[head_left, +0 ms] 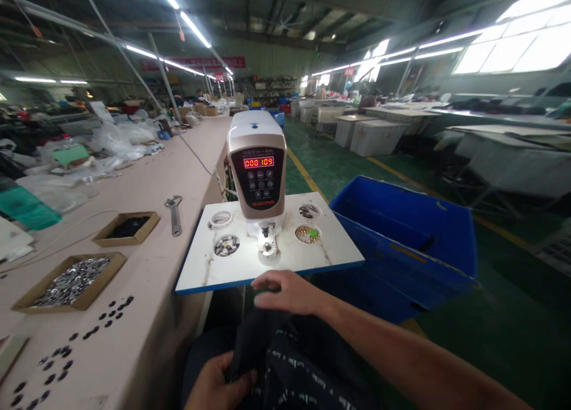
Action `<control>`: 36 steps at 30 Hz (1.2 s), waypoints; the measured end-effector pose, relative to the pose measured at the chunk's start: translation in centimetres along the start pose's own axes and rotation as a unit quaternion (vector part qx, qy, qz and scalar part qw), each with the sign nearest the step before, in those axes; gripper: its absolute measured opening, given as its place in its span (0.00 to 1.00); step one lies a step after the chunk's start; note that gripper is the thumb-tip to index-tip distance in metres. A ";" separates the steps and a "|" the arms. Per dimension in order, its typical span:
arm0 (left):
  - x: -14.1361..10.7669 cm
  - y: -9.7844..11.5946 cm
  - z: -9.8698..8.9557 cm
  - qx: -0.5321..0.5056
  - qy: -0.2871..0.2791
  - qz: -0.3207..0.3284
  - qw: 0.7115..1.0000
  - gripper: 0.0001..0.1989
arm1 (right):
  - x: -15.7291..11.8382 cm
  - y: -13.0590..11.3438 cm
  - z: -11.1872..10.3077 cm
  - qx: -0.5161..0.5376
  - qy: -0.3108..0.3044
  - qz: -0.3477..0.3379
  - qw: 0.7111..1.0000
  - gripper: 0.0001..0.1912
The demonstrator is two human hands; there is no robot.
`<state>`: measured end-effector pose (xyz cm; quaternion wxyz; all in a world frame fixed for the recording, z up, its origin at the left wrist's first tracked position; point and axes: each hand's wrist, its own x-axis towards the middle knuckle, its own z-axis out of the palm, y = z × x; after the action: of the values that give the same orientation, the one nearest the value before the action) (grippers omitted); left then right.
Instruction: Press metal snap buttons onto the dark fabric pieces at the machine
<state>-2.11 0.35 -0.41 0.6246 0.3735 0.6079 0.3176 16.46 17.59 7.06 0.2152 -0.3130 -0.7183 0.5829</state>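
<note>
A dark cloth garment (294, 362) with small white printed lettering lies bunched low in the view. My left hand (218, 381) is closed on its left part, the thumb pressed over a fold. Above the cloth, my right hand (288, 292) is at the front edge of a white board (232, 273); a gap shows between its thumb and fingers, and I see nothing held there. Just beyond stands a button-fastening machine (257, 166) with a lit red display reading 000109. Its press head (266, 240) shows no cloth in it.
Round wells in the board hold small metal parts (307, 235). Left, a long table (151, 279) carries a box of metal fasteners (74, 282), a box of black pieces (127, 227), an adjustable wrench (174, 215) and loose black discs (91, 332). A blue bin (401, 225) stands at right.
</note>
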 end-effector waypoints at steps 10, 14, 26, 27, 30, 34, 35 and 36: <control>5.2 10.3 0.6 0.197 -0.118 0.115 0.967 0.12 | -2.7 0.9 -3.4 -0.208 -0.107 0.006 0.972 0.17; 7.5 12.1 0.6 0.221 -0.094 0.124 0.963 0.12 | -2.4 1.4 -4.0 -0.089 -0.058 0.101 0.989 0.13; 10.4 15.8 -1.0 0.290 -0.098 0.102 0.947 0.08 | 0.1 1.5 -6.8 -0.243 -0.051 0.030 0.968 0.04; 10.7 15.9 -1.1 0.282 -0.097 0.104 0.949 0.08 | 0.3 1.4 -6.9 -0.203 -0.046 0.061 0.976 0.04; 11.8 16.0 -1.4 0.249 -0.102 0.104 0.958 0.10 | 0.9 1.5 -7.0 -0.095 -0.030 0.112 0.989 0.07; 13.4 15.7 -1.7 0.203 -0.102 0.096 0.969 0.11 | 2.2 2.4 -7.0 -0.079 0.008 0.075 0.994 0.20; 13.7 15.7 -1.8 0.197 -0.097 0.095 0.971 0.11 | 2.6 2.7 -7.1 -0.089 0.011 0.072 0.993 0.20; 14.0 15.7 -1.9 0.194 -0.092 0.094 0.972 0.11 | 3.1 2.9 -7.2 -0.097 0.008 0.073 0.993 0.19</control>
<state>-2.29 20.55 5.70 0.5611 0.5702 0.5601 0.2152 19.71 25.15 5.66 0.1464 -0.3891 -0.7446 0.5222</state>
